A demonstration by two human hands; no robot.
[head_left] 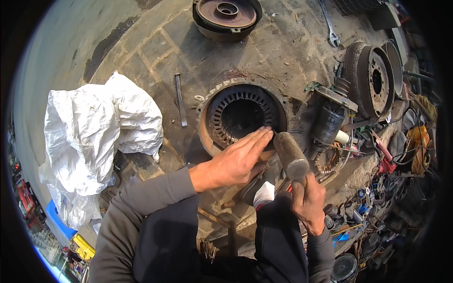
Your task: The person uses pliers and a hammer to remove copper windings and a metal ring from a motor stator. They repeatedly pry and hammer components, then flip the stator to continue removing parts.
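A round motor stator (241, 114) with a slotted inner ring lies on the stone floor in front of me. My left hand (238, 159) rests flat on its near rim, fingers together and stretched toward the right edge of the bore. My right hand (307, 202) is shut on a hammer (290, 153), whose thick grey head points up toward the rim, just right of my left fingertips. A thin metal tip shows between the fingertips and the hammer head; what it belongs to I cannot tell.
A crumpled white sack (94, 137) lies at left. A steel bar (180, 100) lies beside the stator. A round housing (227, 16) sits at the top, a wrench (329, 23) at top right, brake drums (375, 80) and cluttered parts at right.
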